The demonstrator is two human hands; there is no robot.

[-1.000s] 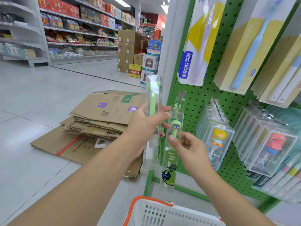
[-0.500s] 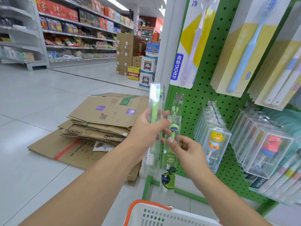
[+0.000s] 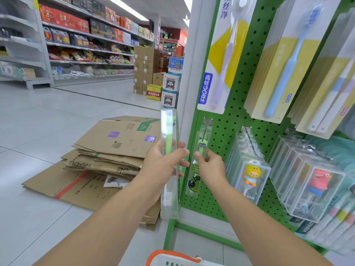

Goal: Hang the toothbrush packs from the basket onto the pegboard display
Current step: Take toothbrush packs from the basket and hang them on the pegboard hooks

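Observation:
My left hand [image 3: 163, 166] grips a tall clear toothbrush pack [image 3: 169, 131] with a green brush inside, upright, just left of the green pegboard [image 3: 226, 131]. My right hand [image 3: 209, 166] pinches a second clear pack [image 3: 201, 144] with a green cartoon-head brush; its top sits at a metal peg [image 3: 207, 120] on the board's left column. The white basket [image 3: 172, 259] with an orange handle shows only its rim at the bottom edge.
Boxed children's brushes with a yellow figure [image 3: 249, 169] and a red figure [image 3: 317, 181] hang to the right. Carded FROG brushes [image 3: 221, 64] hang above. Flattened cardboard [image 3: 107, 154] lies on the floor at left. Stocked shelves [image 3: 86, 45] line the far aisle.
Both hands and their packs have risen slightly. The right hand's pack moved up against the pegboard to the peg. The view shifted closer to the display.

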